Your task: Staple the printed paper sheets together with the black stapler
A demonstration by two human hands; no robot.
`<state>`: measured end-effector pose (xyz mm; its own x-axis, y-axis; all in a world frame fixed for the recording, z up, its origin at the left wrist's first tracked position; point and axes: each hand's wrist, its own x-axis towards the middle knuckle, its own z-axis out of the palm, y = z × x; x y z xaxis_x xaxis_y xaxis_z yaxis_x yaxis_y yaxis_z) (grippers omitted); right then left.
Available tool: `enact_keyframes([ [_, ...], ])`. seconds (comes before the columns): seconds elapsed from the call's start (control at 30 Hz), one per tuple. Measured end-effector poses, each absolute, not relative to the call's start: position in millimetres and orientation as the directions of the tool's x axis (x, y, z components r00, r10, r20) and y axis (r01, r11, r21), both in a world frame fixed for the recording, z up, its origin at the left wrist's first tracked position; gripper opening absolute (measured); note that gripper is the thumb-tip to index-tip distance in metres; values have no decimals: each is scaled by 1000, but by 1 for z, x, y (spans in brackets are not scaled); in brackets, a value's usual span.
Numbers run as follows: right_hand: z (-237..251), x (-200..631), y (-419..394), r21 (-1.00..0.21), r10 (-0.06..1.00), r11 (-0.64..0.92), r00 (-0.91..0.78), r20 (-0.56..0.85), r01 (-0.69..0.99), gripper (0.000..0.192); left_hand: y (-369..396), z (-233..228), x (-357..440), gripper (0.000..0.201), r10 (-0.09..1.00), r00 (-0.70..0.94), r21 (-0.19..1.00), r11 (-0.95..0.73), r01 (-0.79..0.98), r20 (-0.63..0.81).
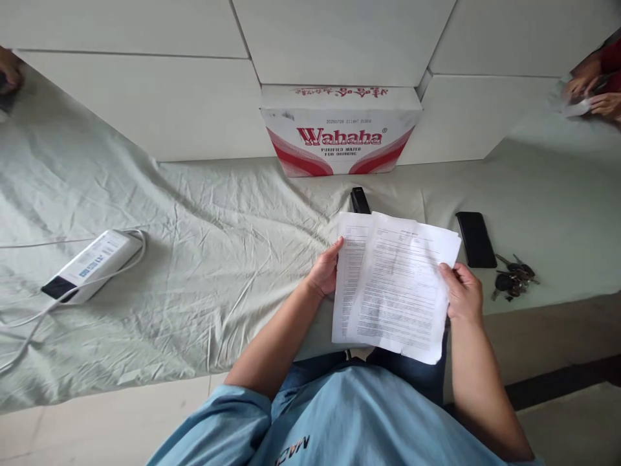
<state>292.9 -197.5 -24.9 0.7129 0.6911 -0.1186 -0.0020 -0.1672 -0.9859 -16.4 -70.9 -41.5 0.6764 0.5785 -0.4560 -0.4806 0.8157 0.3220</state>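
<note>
Printed sheets [402, 291], overlapping and slightly fanned, are held over the near edge of a pale green cloth [218, 239]; from my remote station I cannot tell whether they touch it. Through the head camera I observe the left hand [326, 268] clamped on their left margin, thumb uppermost, and the right hand [464, 291] clamped on their right margin, fingers curled. Just beyond the upper edge, a black stapler-like object [359, 200] is partly covered by the paper. To the right lie a black phone [477, 239], near the right hand, and a bunch of keys [513, 278] beside it. Farther back, I note a red-and-white Wahaha carton [342, 142] against white panels [136, 97].
</note>
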Motion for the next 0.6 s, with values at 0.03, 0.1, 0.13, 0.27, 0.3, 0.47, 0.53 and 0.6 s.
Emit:
enact_keyframes([
  [0.03, -24, 298, -200, -986, 675, -162, 732, -95, 22, 51, -71, -41, -16, 43, 575, 678, 319, 818, -478, -459],
  [0.1, -20, 306, -204, -985, 663, -164, 746, -69, 55, 53, -71, -39, -14, 46, 573, 678, 330, 819, -468, -461],
  [0.13, -19, 309, -206, -984, 666, -167, 743, -67, 61, 53, -72, -38, -13, 47, 577, 674, 345, 816, -464, -460],
  [0.27, -14, 306, -210, -983, 729, -176, 679, -92, 55, 48, -73, -37, -10, 51, 610, 652, 415, 789, -453, -450],
  [0.3, -14, 303, -209, -983, 745, -177, 660, -96, 56, 47, -74, -37, -9, 51, 616, 646, 427, 785, -450, -451],
  [0.47, -15, 287, -197, -983, 789, -170, 607, -96, 66, 43, -75, -37, -8, 53, 616, 639, 444, 784, -434, -460],
  [0.53, -15, 281, -192, -984, 801, -163, 592, -91, 70, 44, -76, -36, -9, 55, 612, 649, 443, 786, -432, -452],
  [0.6, -14, 277, -187, -985, 812, -154, 578, -84, 72, 44, -76, -34, -9, 57, 607, 661, 438, 788, -432, -440],
])
